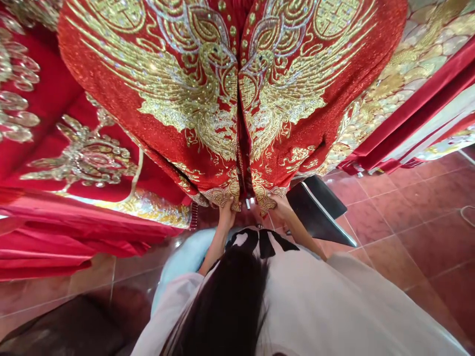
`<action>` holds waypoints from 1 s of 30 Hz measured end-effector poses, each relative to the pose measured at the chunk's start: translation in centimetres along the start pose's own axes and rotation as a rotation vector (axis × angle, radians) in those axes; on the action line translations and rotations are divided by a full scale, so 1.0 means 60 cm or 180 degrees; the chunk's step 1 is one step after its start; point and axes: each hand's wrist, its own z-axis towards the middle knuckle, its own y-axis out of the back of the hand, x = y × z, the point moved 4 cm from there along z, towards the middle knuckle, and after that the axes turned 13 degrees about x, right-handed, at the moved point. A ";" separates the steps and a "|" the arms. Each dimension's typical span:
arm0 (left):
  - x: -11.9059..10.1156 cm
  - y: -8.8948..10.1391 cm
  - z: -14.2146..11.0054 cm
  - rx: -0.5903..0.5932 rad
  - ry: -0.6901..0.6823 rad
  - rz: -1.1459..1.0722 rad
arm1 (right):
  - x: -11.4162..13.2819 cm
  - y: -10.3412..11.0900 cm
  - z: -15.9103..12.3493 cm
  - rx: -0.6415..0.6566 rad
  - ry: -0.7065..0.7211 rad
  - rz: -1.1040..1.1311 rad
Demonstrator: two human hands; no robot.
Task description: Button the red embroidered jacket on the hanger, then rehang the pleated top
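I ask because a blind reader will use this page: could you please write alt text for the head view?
The left hand and right hand hold the lower front edges of a red garment with gold embroidery of two facing birds. Other red and gold garments flank it above a reddish tiled floor.

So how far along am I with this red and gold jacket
The gold bird embroidery on the red jacket looks done. In hand are the bottom front corners, one in the left hand, one in the right hand. Still open is the narrow gap between the front edges; I can't tell whether it should close.
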 end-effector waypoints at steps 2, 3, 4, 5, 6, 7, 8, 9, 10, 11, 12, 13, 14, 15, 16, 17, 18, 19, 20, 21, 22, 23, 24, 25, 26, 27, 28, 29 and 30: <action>0.000 -0.015 -0.006 0.0058 0.0029 0.0002 | 0.001 -0.010 -0.003 -0.0006 0.0052 0.0003; -0.001 -0.024 -0.010 0.0096 0.0041 0.0009 | 0.003 -0.017 -0.005 0.0042 0.0068 -0.0015; -0.001 -0.032 -0.014 0.0139 0.0050 0.0017 | 0.005 -0.024 -0.008 0.0105 0.0071 -0.0042; -0.001 -0.040 -0.019 0.0181 0.0055 0.0027 | 0.007 -0.032 -0.010 0.0170 0.0065 -0.0073; 0.000 -0.049 -0.024 0.0220 0.0056 0.0037 | 0.010 -0.041 -0.013 0.0235 0.0039 -0.0107; 0.001 -0.056 -0.028 0.0252 0.0051 0.0044 | 0.011 -0.049 -0.016 0.0299 -0.0002 -0.0133; 0.001 -0.063 -0.032 0.0275 0.0038 0.0048 | 0.012 -0.058 -0.019 0.0346 -0.0037 -0.0145; 0.002 -0.070 -0.036 0.0290 0.0018 0.0049 | 0.014 -0.065 -0.021 0.0385 -0.0050 -0.0144; 0.002 -0.075 -0.039 0.0302 0.0002 0.0050 | 0.015 -0.072 -0.023 0.0419 -0.0041 -0.0135; 0.002 -0.080 -0.042 0.0314 -0.0005 0.0052 | 0.015 -0.078 -0.024 0.0439 -0.0023 -0.0117; 0.002 -0.084 -0.045 0.0331 0.0001 0.0056 | 0.015 -0.082 -0.024 0.0421 -0.0008 -0.0083; 0.001 -0.087 -0.048 0.0354 0.0020 0.0062 | 0.015 -0.084 -0.024 0.0363 0.0007 -0.0038; 0.000 -0.090 -0.050 0.0379 0.0049 0.0069 | 0.014 -0.085 -0.024 0.0293 0.0012 0.0014; -0.001 -0.093 -0.052 0.0402 0.0079 0.0073 | 0.013 -0.085 -0.023 0.0226 0.0009 0.0067; -0.003 -0.095 -0.054 0.0423 0.0108 0.0076 | 0.012 -0.084 -0.022 0.0169 0.0012 0.0113; -0.005 -0.096 -0.055 0.0442 0.0134 0.0076 | 0.012 -0.083 -0.021 0.0129 0.0031 0.0146; -0.007 -0.097 -0.056 0.0455 0.0158 0.0075 | 0.012 -0.082 -0.020 0.0114 0.0060 0.0164; -0.008 -0.098 -0.057 0.0463 0.0177 0.0073 | 0.012 -0.082 -0.019 0.0117 0.0087 0.0169; -0.009 -0.099 -0.057 0.0465 0.0192 0.0072 | 0.011 -0.081 -0.019 0.0124 0.0100 0.0163; -0.010 -0.099 -0.057 0.0463 0.0200 0.0072 | 0.010 -0.081 -0.018 0.0122 0.0107 0.0149; -0.010 -0.099 -0.056 0.0452 0.0199 0.0071 | 0.009 -0.080 -0.019 0.0113 0.0108 0.0128; -0.010 -0.098 -0.055 0.0432 0.0190 0.0069 | 0.008 -0.080 -0.019 0.0098 0.0103 0.0104; -0.009 -0.098 -0.054 0.0411 0.0177 0.0068 | 0.006 -0.079 -0.019 0.0080 0.0100 0.0079; -0.009 -0.097 -0.053 0.0388 0.0158 0.0068 | 0.005 -0.079 -0.020 0.0073 0.0100 0.0052; -0.008 -0.096 -0.052 0.0366 0.0134 0.0070 | 0.004 -0.080 -0.020 0.0076 0.0111 0.0023; -0.008 -0.095 -0.052 0.0347 0.0107 0.0076 | 0.003 -0.080 -0.020 0.0083 0.0135 -0.0004; -0.008 -0.094 -0.051 0.0335 0.0084 0.0086 | 0.003 -0.081 -0.020 0.0085 0.0174 -0.0029; -0.007 -0.093 -0.051 0.0329 0.0070 0.0100 | 0.002 -0.081 -0.020 0.0079 0.0217 -0.0054; -0.007 -0.092 -0.050 0.0328 0.0066 0.0113 | 0.003 -0.081 -0.020 0.0061 0.0261 -0.0080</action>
